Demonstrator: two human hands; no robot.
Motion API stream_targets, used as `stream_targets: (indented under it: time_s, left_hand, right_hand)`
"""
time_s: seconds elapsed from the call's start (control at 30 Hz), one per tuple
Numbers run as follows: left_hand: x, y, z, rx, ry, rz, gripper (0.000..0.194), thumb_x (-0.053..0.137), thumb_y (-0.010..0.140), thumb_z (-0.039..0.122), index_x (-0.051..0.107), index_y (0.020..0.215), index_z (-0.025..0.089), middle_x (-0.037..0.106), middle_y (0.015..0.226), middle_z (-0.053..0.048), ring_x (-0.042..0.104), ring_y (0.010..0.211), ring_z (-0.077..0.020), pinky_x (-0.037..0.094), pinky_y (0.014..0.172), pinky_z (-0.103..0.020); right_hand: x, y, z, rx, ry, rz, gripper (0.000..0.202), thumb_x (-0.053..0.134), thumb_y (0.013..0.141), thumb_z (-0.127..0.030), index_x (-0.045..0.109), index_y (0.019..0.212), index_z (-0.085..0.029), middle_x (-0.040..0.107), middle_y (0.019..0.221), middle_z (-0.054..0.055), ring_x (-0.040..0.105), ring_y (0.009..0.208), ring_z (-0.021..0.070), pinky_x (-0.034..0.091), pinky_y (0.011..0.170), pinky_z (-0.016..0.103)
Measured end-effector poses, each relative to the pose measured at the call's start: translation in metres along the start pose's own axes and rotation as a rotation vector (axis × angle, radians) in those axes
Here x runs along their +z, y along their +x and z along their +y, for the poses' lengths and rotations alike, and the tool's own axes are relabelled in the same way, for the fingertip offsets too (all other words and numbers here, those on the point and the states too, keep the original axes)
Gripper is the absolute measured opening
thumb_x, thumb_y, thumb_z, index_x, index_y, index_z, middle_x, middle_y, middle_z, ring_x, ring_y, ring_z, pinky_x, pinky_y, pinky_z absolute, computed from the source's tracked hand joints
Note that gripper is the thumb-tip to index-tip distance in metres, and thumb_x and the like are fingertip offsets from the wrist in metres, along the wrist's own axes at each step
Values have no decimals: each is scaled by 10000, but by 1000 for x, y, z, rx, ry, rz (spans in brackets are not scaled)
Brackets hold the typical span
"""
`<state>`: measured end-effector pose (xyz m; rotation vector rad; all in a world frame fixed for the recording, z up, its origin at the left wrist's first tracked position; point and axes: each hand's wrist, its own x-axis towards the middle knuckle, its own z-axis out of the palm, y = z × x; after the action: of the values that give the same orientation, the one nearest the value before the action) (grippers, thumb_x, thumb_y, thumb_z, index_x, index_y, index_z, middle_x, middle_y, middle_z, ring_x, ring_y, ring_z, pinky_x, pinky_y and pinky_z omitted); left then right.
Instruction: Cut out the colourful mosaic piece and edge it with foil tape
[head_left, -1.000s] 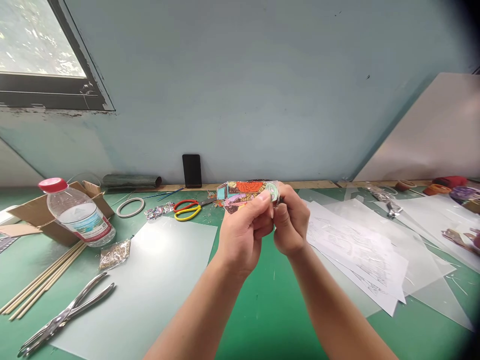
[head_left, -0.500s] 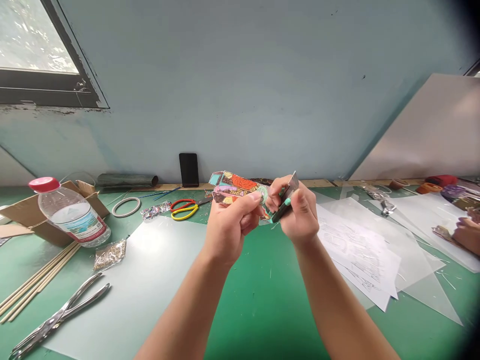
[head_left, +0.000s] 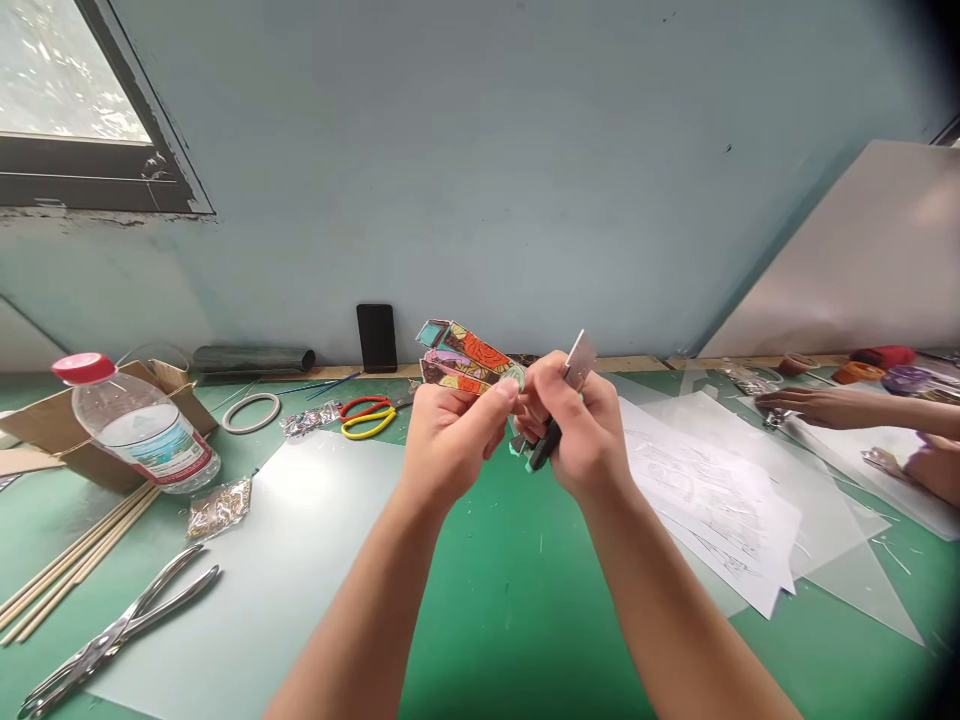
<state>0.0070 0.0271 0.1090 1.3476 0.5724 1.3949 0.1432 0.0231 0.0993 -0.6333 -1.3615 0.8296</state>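
My left hand [head_left: 457, 430] is closed on a colourful patterned cut-out [head_left: 476, 352], printed with orange, pink and turquoise shapes, its strips fanning up to the left. My right hand [head_left: 581, 420] grips a utility knife [head_left: 546, 447] with a black and green handle. The knife's flat metal blade [head_left: 580, 358] sticks up above the fingers. Both hands meet over the table, fingertips close together at the cut-out's right end. Whether the right fingers also pinch the cut-out is hidden.
On the left lie long-handled metal pliers [head_left: 112, 640], wooden sticks [head_left: 82, 560] and a water bottle [head_left: 146, 430]. Scissors [head_left: 367, 418] and a phone [head_left: 376, 338] are behind. Printed sheets [head_left: 697, 490] lie right, with a co-worker's hand [head_left: 802, 405] beyond.
The right hand has turned and moved slightly left, so the knife handle now points lower and the blade more upright. The cut-out tilted up a little. A co-worker's arm reached in from the right.
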Motion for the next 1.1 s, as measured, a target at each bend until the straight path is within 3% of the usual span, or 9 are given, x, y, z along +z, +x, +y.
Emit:
stream_targets:
  time_s: [0.1,0.2,0.37,0.5,0.73,1.1]
  left_hand:
    - [2,-1,3,-49,-128,62,367,693,855,343,595,550,165,370,448,39,339,433,-80,263,460,-253]
    - [4,-1,7,-81,-200,61,403,701,835,348,532,514,173,349,452,41,322,432,-74,256,456,-250]
    - [7,-2,7,-116,-290,8,488,709,834,363,423,482,184,285,468,55,267,447,-63,222,455,-244]
    - [8,-3,5,-156,-340,-7,442,700,852,353,443,537,181,240,509,70,208,477,-60,185,460,-234]
    - [10,-4,6,-142,-349,-22,545,728,834,363,303,533,201,201,562,68,215,500,-58,192,487,-244]
    - [15,-7,6,-168,-386,-37,527,734,823,375,334,535,188,187,567,68,192,502,-56,177,477,-232]
  right_hand:
    - [-7,0,4,-159,-201,-68,450,442,1024,-611,576,850,-219,419,650,-27,401,568,135,330,530,303]
    - [-11,0,6,-315,-441,-124,381,404,1069,-496,573,873,-215,482,731,-3,429,626,140,340,595,319]
    - [-10,0,5,-432,-518,-194,297,406,1078,-395,556,892,-218,496,763,4,448,657,150,355,625,321]
    - [-9,0,6,-457,-533,-199,274,416,1074,-368,536,878,-218,475,748,-1,440,657,149,333,610,314]
    - [-12,1,8,-445,-519,-217,296,417,1066,-395,544,869,-214,475,751,9,432,665,156,344,613,320]
    - [-12,1,8,-470,-479,-210,305,420,1060,-405,535,847,-219,480,741,8,444,657,158,356,607,318]
